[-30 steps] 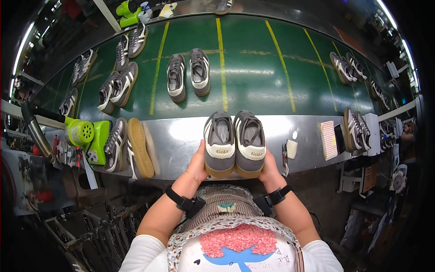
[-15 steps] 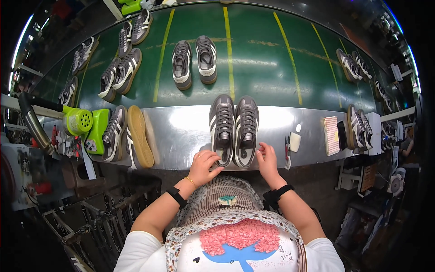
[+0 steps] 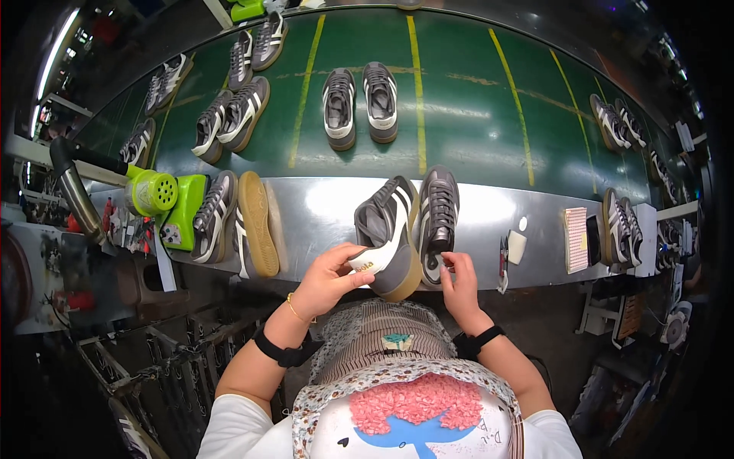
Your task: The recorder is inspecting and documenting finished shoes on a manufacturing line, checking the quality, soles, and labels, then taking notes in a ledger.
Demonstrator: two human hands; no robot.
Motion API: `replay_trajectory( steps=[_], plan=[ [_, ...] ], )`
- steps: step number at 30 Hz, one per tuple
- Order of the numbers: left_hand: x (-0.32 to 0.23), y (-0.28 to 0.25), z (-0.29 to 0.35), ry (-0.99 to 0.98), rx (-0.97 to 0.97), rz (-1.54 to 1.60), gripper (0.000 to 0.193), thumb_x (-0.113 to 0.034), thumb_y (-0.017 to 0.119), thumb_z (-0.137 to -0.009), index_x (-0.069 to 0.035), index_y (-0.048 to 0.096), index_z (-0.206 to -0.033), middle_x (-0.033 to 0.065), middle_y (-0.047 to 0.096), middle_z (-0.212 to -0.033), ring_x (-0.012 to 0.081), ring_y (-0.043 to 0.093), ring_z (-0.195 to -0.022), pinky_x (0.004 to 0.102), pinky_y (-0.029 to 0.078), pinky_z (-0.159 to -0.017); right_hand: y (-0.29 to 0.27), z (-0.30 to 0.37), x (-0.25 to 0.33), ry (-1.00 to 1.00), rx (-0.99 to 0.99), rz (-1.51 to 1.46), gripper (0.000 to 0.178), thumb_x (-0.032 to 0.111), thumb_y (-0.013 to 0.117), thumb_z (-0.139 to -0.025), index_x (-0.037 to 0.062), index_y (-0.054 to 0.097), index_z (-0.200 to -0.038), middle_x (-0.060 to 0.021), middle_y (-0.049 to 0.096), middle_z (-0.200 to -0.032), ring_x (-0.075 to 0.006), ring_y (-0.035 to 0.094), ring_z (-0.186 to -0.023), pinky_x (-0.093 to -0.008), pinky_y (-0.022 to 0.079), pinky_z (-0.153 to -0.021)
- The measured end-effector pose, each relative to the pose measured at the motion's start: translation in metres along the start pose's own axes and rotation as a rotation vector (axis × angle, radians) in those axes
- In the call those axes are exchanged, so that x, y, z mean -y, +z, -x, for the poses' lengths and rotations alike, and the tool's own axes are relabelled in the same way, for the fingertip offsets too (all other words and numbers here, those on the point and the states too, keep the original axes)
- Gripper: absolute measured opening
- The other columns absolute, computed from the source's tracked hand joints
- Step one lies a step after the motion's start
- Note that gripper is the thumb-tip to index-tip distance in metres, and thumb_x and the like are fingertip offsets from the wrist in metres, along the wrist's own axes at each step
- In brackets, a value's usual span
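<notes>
A grey sneaker with white stripes [image 3: 401,222] is tipped onto its side at the metal ledge's front edge, its heel raised toward me. My left hand [image 3: 325,281] grips it by the heel collar, thumb and fingers on the white side panel. Beside it, the matching right sneaker [image 3: 439,210] rests flat on its sole, toe pointing away. At its heel, my right hand [image 3: 461,287] has thumb and fingers closed on the collar's edge. Part of the left sneaker's opening is visible; its far side is hidden.
Across the ledge [image 3: 321,203] runs a green conveyor belt [image 3: 459,145] carrying several sneaker pairs, including one pair [image 3: 360,107] ahead. A bright green machine [image 3: 183,214] and a sneaker on its side [image 3: 257,222] stand left. Right lie a small cutter [image 3: 503,264], a white block [image 3: 516,246] and a notepad [image 3: 576,239].
My left hand has taken hold of the left sneaker and tipped it sideways, heel toward me. My right hand has moved onto the right sneaker's heel. The view has shifted slightly.
</notes>
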State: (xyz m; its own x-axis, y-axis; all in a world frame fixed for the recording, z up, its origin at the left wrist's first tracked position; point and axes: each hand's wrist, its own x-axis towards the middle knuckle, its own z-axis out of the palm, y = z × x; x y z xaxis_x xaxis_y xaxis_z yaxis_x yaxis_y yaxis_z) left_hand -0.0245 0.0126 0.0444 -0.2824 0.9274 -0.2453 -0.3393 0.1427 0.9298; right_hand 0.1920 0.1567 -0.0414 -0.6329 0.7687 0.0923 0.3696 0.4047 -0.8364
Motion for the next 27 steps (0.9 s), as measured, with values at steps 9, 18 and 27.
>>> replay_trajectory(
  steps=[9,18,27],
  plan=[
    [-0.02,-0.006,0.025,0.085,-0.012,0.077,0.031,-0.004,0.067,-0.078,0.001,0.057,-0.107,0.0025,0.054,-0.099,0.009,0.052,-0.09,0.0235,0.043,-0.079,0.018,-0.002,-0.005,-0.028,0.042,0.009,0.022,0.0,0.055,-0.078,0.0017,0.053,-0.1,-0.0136,0.053,-0.09,-0.0275,0.054,-0.082,-0.0345,0.044,-0.073],
    [0.08,-0.023,-0.018,0.476,0.109,-0.979,0.029,-0.009,0.068,-0.071,-0.004,0.057,-0.097,0.0086,0.058,-0.094,0.0249,0.055,-0.096,0.042,0.034,-0.097,0.01,-0.013,0.018,-0.126,0.523,0.297,0.069,0.018,0.068,-0.073,0.017,0.035,-0.133,-0.0198,0.051,-0.111,-0.0357,0.053,-0.096,-0.0406,0.044,-0.081],
    [0.125,-0.016,-0.029,0.434,0.129,-0.788,0.03,-0.009,0.061,-0.077,-0.006,0.058,-0.107,0.0127,0.055,-0.111,0.0289,0.05,-0.11,0.0355,0.041,-0.093,0.032,-0.02,0.004,-0.125,0.536,0.673,0.039,0.033,0.077,-0.057,0.0128,0.059,-0.086,-0.0128,0.048,-0.088,-0.0303,0.056,-0.079,-0.0396,0.048,-0.065]
  ],
)
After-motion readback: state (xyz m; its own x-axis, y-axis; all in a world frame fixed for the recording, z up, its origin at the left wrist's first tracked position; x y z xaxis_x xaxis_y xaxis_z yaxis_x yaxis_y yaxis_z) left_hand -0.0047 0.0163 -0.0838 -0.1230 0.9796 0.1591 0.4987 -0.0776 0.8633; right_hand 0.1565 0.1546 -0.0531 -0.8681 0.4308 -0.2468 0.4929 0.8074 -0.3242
